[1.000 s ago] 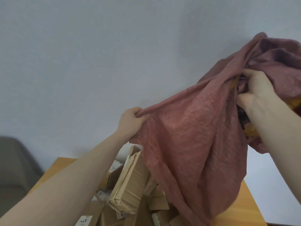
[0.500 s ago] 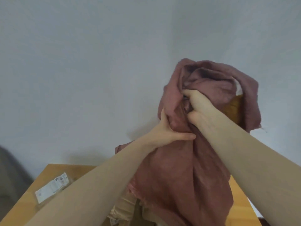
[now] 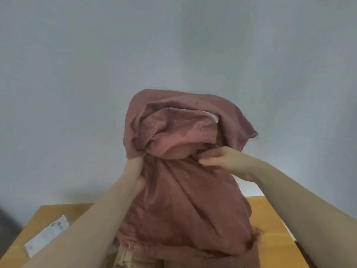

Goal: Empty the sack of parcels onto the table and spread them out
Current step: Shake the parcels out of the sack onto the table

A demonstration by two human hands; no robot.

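**Upending the sack: keep the closed end high and the mouth low**

The reddish woven sack (image 3: 185,200) hangs upside down over the wooden table (image 3: 270,219), with its frayed mouth at the bottom near the tabletop and its slack closed end bunched and folded over at the top. The left hand (image 3: 135,175) grips a gathered fold on the left side of the sack, its fingers curled into the cloth and mostly hidden by it. The right hand (image 3: 224,161) pinches a fold on the right side, thumb and fingers closed on the fabric.

At the mouth, tan cardboard parcels (image 3: 125,258) show below the hem, resting on or just above the table. A flat parcel with a white label (image 3: 48,236) lies apart on the left of the table. Something pale shows inside the folded top (image 3: 214,118), which may be a parcel lodged there; this cannot be confirmed.

Procedure, as judged from this position:

1. Hold both grips firm on the cloth, not on any contents.
2. Raise the closed end straight up so that the walls of the sack hang taut and the mouth opens.
3. Shake in short strokes to free anything caught in the folds.
4. Keep the mouth over the middle of the table, since parcels released near an edge may slide off.
5. Set the sack aside only when it hangs limp, then spread the pile.
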